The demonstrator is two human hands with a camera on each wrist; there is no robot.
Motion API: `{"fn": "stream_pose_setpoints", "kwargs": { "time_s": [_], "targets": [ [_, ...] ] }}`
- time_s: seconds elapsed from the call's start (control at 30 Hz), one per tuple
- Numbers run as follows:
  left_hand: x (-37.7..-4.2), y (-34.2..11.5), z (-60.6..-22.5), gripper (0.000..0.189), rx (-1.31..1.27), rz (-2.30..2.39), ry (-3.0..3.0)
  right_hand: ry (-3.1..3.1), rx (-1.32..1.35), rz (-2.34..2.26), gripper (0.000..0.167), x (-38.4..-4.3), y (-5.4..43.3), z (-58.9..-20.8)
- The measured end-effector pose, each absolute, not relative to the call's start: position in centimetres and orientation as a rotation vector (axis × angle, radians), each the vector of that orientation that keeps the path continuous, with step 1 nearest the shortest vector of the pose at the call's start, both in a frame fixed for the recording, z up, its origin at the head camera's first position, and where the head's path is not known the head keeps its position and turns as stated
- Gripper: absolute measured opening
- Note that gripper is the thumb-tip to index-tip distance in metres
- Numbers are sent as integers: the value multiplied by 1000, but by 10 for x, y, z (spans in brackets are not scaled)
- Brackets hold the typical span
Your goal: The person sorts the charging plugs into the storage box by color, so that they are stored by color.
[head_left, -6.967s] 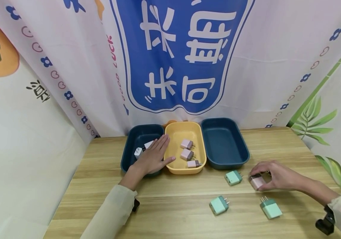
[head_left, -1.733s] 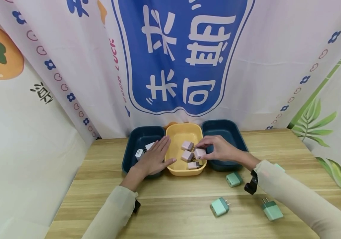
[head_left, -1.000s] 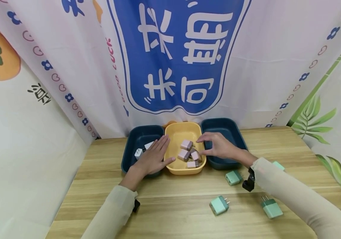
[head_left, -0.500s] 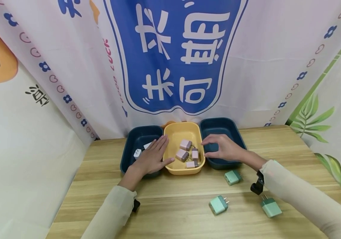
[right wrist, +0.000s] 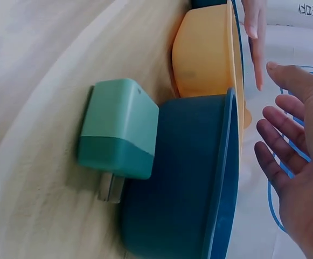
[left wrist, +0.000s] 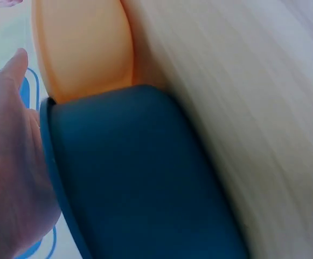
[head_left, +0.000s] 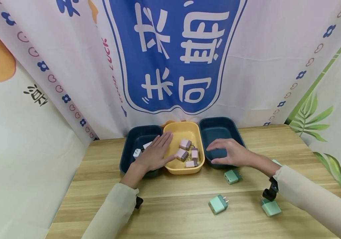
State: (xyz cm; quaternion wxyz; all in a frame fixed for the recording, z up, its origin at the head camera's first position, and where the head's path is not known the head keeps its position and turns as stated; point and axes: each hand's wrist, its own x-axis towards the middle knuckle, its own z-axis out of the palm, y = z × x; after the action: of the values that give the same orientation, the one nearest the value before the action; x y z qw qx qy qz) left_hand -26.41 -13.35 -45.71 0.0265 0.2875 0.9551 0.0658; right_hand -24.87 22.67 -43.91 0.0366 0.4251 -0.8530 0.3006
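Observation:
My left hand (head_left: 152,156) hovers or rests, I cannot tell which, across the left navy tray (head_left: 123,156) and the yellow tray (head_left: 185,171), fingers straight. Beneath it, white plug chargers (head_left: 137,153) are partly covered. Inside the yellow tray lie several pink plug chargers (head_left: 185,144), prongs pointing mostly right. Over the right navy tray (head_left: 215,123) is my right hand (head_left: 233,153), thumb and fingers apart, holding nothing. A green plug charger (right wrist: 116,127) lies just in front of that tray in the right wrist view.
Further green chargers lie on the wooden table: one (head_left: 218,204) near the middle, one (head_left: 271,207) beneath the right wrist, one (head_left: 276,162) mostly hidden by the right sleeve. A printed curtain (head_left: 170,66) hangs right behind the three touching trays.
Seven seconds ago my right hand gripped a pink charger on the table. It released that charger in the yellow tray, then drew back rightward. My left hand stays almost in place.

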Motion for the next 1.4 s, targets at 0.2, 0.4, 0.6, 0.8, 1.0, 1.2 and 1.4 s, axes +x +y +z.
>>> {"fn": "stream_pose_setpoints", "kwargs": {
  "time_s": [0.2,0.4,0.6,0.8,1.0,1.2,1.4],
  "targets": [
    [-265,-124,-453,90,929,183,2930,-2619,1366,885,37,-237,233,-439],
    [-268,-112,-453,92,974,192,2926,-2603,1446,877,37,-225,238,-439],
    [-269,-96,-453,90,1020,153,2911,-2593,1511,883,36,-215,238,-442],
    [-269,-82,-450,89,1072,149,2899,-2544,1635,903,39,-205,234,-450],
    [-269,-71,-453,91,1097,175,2884,-2585,1702,922,37,-194,229,-455],
    [-268,-58,-455,90,1121,210,2876,-2582,1797,919,35,-183,226,-461],
    [-267,-46,-459,91,1114,191,2874,-2592,1842,936,39,-175,224,-467]
  ]
}}
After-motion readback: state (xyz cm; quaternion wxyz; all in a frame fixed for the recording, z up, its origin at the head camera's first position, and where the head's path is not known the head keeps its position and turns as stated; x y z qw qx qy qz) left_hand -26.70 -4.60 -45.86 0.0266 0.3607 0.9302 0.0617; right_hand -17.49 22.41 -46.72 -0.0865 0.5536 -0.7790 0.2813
